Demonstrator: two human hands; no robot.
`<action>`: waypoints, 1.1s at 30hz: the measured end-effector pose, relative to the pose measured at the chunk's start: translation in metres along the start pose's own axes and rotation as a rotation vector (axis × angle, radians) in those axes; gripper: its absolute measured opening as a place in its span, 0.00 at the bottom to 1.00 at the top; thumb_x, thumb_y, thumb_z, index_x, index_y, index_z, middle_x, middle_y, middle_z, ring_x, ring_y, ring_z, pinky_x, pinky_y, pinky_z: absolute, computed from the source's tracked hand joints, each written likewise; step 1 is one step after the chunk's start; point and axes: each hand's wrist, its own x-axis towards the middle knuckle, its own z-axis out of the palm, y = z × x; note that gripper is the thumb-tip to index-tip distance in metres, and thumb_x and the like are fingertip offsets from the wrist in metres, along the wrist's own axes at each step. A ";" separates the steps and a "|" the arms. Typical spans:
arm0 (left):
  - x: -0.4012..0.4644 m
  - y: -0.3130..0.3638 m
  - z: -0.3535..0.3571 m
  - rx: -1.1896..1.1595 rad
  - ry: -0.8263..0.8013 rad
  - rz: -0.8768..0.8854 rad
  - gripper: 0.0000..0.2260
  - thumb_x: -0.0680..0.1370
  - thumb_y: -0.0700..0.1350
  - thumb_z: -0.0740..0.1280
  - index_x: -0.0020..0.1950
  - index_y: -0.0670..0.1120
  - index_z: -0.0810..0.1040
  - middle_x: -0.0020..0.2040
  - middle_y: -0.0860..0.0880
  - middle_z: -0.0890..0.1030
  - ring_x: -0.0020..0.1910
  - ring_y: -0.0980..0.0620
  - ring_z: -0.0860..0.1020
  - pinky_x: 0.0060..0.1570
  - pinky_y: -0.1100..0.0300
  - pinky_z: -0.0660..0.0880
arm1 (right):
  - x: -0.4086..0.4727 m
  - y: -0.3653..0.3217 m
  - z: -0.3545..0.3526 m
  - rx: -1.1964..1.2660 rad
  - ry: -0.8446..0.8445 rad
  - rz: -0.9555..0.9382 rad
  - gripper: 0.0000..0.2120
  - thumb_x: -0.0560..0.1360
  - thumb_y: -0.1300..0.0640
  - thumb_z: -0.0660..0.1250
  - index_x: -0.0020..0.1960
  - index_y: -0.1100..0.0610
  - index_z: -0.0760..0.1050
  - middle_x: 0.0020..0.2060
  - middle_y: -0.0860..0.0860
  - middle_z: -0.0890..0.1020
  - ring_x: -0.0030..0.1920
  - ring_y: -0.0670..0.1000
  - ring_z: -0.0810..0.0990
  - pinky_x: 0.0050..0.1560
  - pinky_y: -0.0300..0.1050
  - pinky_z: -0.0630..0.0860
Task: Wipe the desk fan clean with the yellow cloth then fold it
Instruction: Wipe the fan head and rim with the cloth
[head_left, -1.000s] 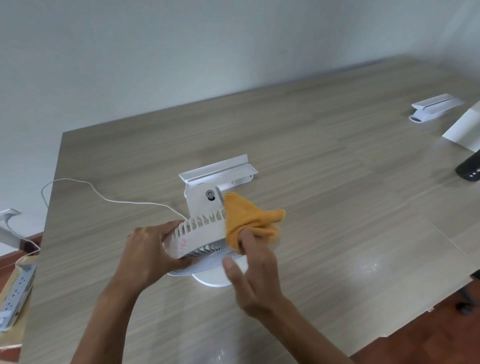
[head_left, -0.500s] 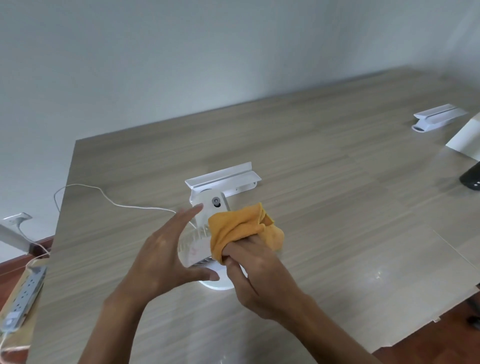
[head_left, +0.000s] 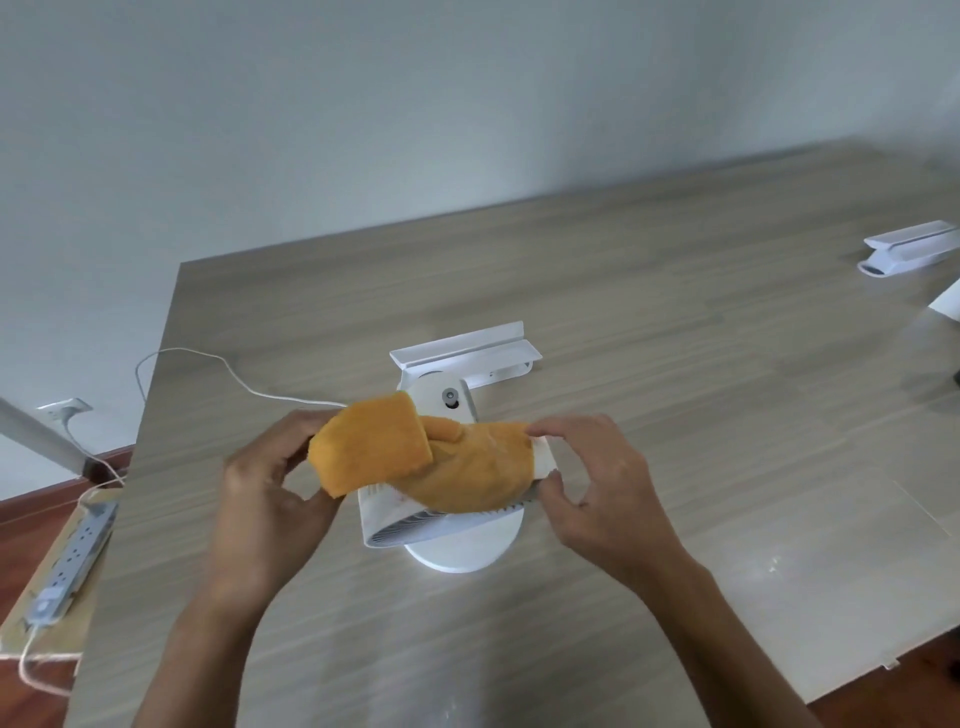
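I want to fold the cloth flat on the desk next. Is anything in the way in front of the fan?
Nothing visible. The yellow cloth lies draped over the fan, held by the left hand and right hand. The desk in front of the fan's base is bare.

Left hand (head_left: 265, 493) pinching, right hand (head_left: 597, 488) pinching, forearms converging

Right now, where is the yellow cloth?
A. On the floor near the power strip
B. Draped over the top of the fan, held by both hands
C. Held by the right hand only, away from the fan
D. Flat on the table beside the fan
B: the yellow cloth lies over the top of the fan, with the left hand gripping its left end and the right hand pinching its right end.
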 end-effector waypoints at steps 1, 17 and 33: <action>-0.002 -0.001 0.001 0.037 -0.008 0.031 0.16 0.67 0.37 0.68 0.53 0.49 0.80 0.50 0.57 0.83 0.49 0.59 0.81 0.50 0.65 0.75 | -0.003 0.007 0.001 0.008 -0.067 0.059 0.23 0.68 0.64 0.68 0.61 0.52 0.75 0.54 0.43 0.78 0.57 0.45 0.76 0.57 0.26 0.67; -0.013 0.017 0.098 0.747 -0.360 0.115 0.26 0.76 0.69 0.53 0.73 0.64 0.61 0.75 0.45 0.65 0.70 0.42 0.67 0.67 0.47 0.63 | 0.006 0.050 0.018 0.172 -0.173 0.216 0.38 0.60 0.53 0.82 0.67 0.50 0.73 0.57 0.42 0.81 0.58 0.42 0.79 0.55 0.40 0.78; -0.051 -0.041 0.088 0.404 -0.034 0.077 0.20 0.82 0.53 0.50 0.72 0.51 0.70 0.77 0.42 0.61 0.76 0.42 0.59 0.70 0.38 0.61 | 0.009 0.059 0.031 0.203 -0.141 0.067 0.33 0.59 0.51 0.83 0.61 0.56 0.80 0.52 0.51 0.83 0.54 0.47 0.83 0.53 0.46 0.83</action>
